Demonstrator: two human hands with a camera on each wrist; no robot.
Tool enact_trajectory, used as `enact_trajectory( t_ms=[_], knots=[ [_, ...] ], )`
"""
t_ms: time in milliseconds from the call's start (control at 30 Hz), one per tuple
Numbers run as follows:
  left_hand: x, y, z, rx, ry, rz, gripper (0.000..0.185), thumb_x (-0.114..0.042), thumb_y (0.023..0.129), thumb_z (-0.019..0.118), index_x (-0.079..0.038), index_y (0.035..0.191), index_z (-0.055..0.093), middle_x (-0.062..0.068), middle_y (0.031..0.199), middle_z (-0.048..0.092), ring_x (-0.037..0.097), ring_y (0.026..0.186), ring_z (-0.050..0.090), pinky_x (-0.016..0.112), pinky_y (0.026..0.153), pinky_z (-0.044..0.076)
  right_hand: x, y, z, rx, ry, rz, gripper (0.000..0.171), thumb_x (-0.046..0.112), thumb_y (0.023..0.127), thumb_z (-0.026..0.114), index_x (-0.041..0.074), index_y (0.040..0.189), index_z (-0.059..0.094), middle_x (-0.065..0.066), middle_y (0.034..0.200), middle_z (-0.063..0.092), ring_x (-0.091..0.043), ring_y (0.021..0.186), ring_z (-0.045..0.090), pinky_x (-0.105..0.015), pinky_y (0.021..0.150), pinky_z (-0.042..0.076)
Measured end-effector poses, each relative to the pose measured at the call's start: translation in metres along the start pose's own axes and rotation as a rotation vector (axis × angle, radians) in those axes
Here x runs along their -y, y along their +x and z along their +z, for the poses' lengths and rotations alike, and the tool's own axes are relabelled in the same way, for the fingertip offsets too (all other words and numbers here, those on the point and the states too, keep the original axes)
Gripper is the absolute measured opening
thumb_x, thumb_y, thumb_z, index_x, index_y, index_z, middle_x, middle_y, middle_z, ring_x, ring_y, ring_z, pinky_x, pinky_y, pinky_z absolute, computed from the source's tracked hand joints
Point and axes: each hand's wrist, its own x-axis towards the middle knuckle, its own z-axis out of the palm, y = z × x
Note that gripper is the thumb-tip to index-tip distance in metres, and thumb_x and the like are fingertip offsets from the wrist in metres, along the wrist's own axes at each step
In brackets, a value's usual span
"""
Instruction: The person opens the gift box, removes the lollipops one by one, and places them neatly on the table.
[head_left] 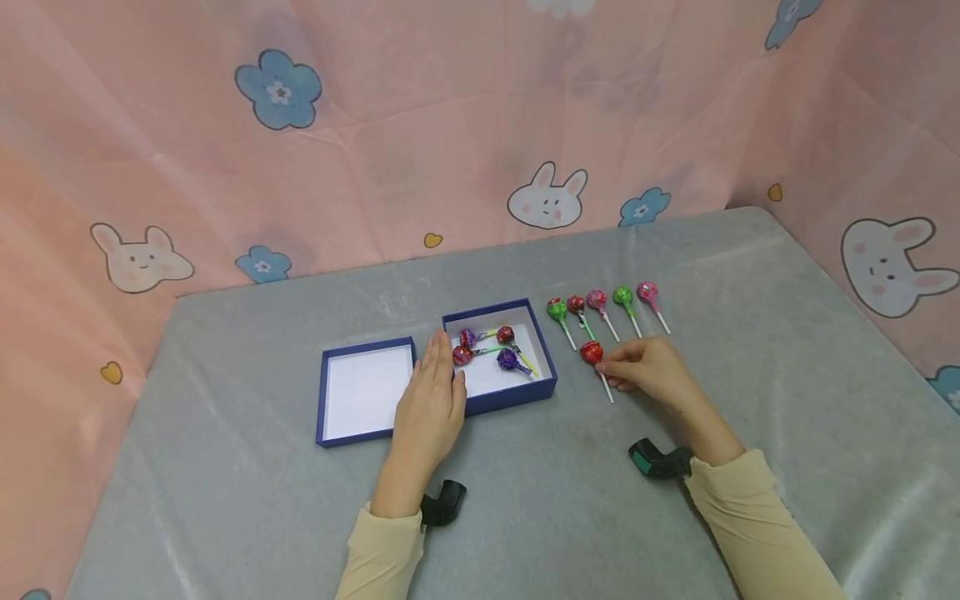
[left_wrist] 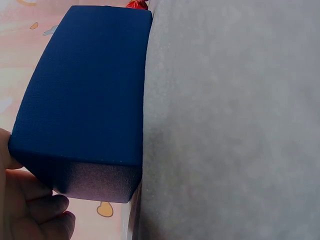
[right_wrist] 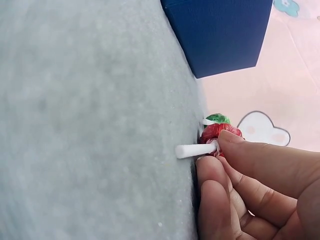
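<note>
My right hand (head_left: 654, 371) pinches a red-wrapped lollipop (head_left: 592, 352) just under its head, low over the table right of a blue box (head_left: 512, 403). In the right wrist view, thumb and fingers meet at the neck of this lollipop (right_wrist: 216, 132), its white stick pointing left. Several wrapped lollipops, such as a purple one (head_left: 508, 359), lie inside the box on its white floor. Along the box's left side lies my left hand (head_left: 430, 407), fingers extended and covering part of that wall. The left wrist view has its fingertips (left_wrist: 42, 207) beside the box's near end.
The box lid (head_left: 367, 392), white inside with blue edges, lies left of the box. Several lollipops, among them a green one (head_left: 623, 296) and a pink one (head_left: 648, 292), form a row beyond my right hand. A pink patterned curtain (head_left: 420, 125) hangs behind the grey table (head_left: 555, 517).
</note>
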Motion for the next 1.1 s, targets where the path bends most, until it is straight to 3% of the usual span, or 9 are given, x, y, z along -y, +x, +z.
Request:
enact_trajectory(
  t_ms=[1100],
  knots=[
    [-0.0013, 0.0002, -0.0027, 0.008, 0.002, -0.001, 0.053, -0.017, 0.099, 0.043, 0.008, 0.143, 0.030, 0.020, 0.148, 0.032, 0.029, 0.137, 0.030, 0.047, 0.108, 0.029, 0.0023, -0.0008, -0.0027, -0.043, 0.025, 0.007, 0.029, 0.008, 0.083, 0.071, -0.018, 0.095, 0.065, -0.005, 0.072, 0.068, -0.004, 0.057, 0.060, -0.021, 0.054, 0.053]
  ],
)
